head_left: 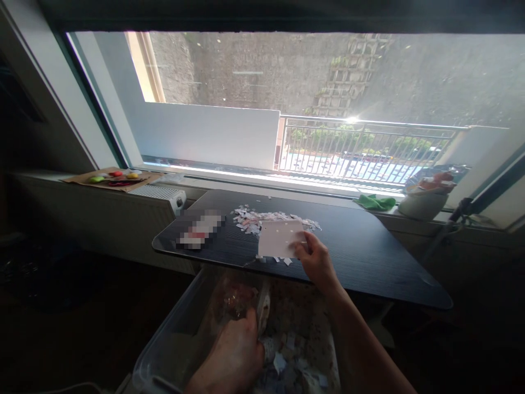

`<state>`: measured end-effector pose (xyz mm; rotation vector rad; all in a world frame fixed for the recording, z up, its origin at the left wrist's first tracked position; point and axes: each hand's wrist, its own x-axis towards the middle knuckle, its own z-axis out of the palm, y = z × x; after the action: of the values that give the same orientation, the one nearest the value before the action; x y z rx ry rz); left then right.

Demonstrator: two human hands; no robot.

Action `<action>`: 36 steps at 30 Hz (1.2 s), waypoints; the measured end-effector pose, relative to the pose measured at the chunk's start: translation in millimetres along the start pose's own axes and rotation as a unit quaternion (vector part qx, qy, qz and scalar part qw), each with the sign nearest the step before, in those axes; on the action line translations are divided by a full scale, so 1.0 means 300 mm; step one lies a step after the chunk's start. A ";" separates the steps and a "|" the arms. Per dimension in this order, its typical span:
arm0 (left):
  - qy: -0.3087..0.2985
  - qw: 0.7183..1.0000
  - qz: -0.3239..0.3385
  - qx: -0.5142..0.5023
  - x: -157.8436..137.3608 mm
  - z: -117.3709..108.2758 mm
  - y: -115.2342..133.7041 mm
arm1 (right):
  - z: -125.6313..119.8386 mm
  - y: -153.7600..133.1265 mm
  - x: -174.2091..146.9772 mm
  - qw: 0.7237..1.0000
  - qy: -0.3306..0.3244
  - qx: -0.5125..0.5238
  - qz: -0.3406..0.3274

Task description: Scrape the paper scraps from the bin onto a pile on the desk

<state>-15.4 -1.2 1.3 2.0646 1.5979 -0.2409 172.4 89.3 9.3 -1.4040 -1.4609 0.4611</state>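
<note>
Right hand (315, 255) pinches one card (279, 238) above the worktop (353, 246), near its front edge; left hand (234, 346) grips one bag (234, 298).

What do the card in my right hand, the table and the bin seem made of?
Card: probably matt stiff paper; no sag shows. Table: likely dark wood-look laminate, satin; fine grain lines, though real wood is possible. Bin: probably clear, smooth plastic; its wall is see-through.
</note>
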 end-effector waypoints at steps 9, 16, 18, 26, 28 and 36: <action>0.038 0.999 0.017 0.006 0.006 0.024 -0.014 | -0.050 -0.013 -0.042 0.999 0.036 -0.004 0.029; 0.036 0.999 0.019 -0.001 0.007 0.030 -0.018 | -0.015 -0.026 -0.093 0.996 -0.020 0.076 0.038; 0.041 0.999 0.016 -0.002 0.004 0.027 -0.016 | -0.006 -0.029 -0.090 0.996 -0.002 0.079 0.038; 0.037 0.999 0.021 -0.022 0.003 0.022 -0.012 | 0.009 -0.026 -0.093 0.995 -0.026 0.092 0.029; 0.031 0.999 0.015 -0.023 0.003 0.016 -0.008 | 0.021 -0.028 -0.093 0.995 -0.022 0.097 0.023; 0.026 0.999 0.007 -0.020 0.005 0.028 -0.013 | 0.061 -0.040 -0.089 0.995 -0.027 0.101 0.005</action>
<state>-17.2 -3.6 -7.6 2.0672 1.6048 -0.1495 145.7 68.8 1.1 -1.2475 -1.4086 0.6389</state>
